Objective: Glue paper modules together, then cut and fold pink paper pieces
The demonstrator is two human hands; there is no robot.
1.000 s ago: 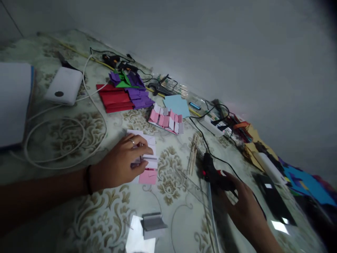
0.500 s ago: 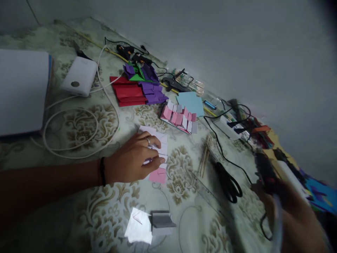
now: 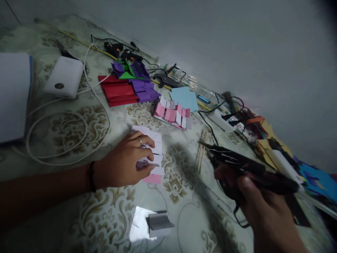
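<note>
My left hand (image 3: 126, 160), with a ring and a black wristband, bends its fingers over a white and pink folded paper piece (image 3: 152, 178) on the patterned cloth and holds it in place. The fingers cover part of its flaps. In my right hand (image 3: 268, 207) is a black hot glue gun (image 3: 242, 165), gripped by the handle. Its nozzle points left, above the cloth and to the right of the paper. Another pink and white folded paper piece (image 3: 172, 114) lies just behind. Near the front, a small grey folded paper (image 3: 160, 221) touches a bright white sheet (image 3: 140, 225).
Red folded paper (image 3: 118, 93) and purple folded paper (image 3: 144, 91) lie at the back. A white power bank (image 3: 65, 77) with a looping cable is at left. Wooden sticks (image 3: 200, 154), a ruler (image 3: 213, 198) and a power strip (image 3: 221, 121) are right of centre.
My right hand has brought the glue gun left and inward from the right edge, turning its nozzle leftward. My left hand stays on the paper. The view has shifted slightly.
</note>
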